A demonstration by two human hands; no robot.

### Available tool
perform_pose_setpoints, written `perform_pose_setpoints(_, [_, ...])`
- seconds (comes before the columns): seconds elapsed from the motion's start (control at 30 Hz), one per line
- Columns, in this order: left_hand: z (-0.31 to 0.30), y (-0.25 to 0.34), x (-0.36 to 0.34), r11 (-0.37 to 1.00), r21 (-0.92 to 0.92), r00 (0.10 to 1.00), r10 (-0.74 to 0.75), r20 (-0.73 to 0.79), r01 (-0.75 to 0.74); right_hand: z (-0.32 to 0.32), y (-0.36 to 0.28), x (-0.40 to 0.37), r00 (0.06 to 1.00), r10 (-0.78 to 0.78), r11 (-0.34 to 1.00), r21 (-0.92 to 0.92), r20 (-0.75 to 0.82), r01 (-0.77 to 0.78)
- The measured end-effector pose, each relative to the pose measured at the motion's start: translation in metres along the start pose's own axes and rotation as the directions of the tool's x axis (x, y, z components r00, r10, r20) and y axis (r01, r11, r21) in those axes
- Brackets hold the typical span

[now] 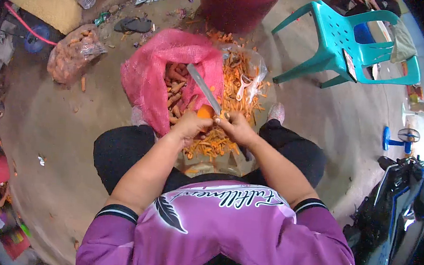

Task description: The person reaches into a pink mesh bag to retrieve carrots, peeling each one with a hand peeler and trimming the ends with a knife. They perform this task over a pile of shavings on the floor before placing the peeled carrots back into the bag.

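Observation:
My left hand (191, 127) is closed round a peeled sweet potato (205, 112), its orange flesh showing beside the fingers. Close against it, my right hand (239, 130) grips a knife (203, 87) whose long blade points up and to the left; the handle is hidden in the fingers. A pink mesh sack (149, 70) lies open in front of me, with unpeeled sweet potatoes (176, 87) inside. Orange strips and peelings (233, 101) are heaped on clear plastic right of the sack, and more lie below my hands. A white peeler (243, 87) rests on the heap.
A teal plastic chair (333, 37) stands at upper right, and a dark red tub (239, 5) at the top. A clear bag of sweet potatoes (76, 53) sits on the concrete floor at left. Near it lies a dark sandal (133, 25). A motorcycle (396, 211) is at right.

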State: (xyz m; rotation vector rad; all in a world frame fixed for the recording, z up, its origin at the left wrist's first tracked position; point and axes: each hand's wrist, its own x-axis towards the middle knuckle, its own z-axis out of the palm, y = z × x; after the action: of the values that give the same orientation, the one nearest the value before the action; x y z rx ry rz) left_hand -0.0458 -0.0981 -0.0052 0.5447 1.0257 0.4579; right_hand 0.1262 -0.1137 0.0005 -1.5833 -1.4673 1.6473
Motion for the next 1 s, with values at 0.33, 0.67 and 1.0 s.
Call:
perform_pose_setpoints(0.33, [0.039,0.284,0.078,0.755,-0.053,0.72,0.642,0.266,-0.653,-0.024,0.069,0.039,0.792,0.582,0.773,0.426,-0.185,-0.469])
perform_pose_setpoints(0.67, [-0.019,0.212,0.087,0.81,0.458,0.93,0.31,0.195,-0.366,-0.016,0.154,0.122,0.811,0.315,0.828,-0.276,-0.493,-0.489])
perform_pose_setpoints(1.0, [-0.249,0.027,0.178,0.511,0.721,0.747,0.207,-0.632,0.468,-0.017,0.169,0.185,0.911,0.256,0.82,-0.427,-0.322,-0.381])
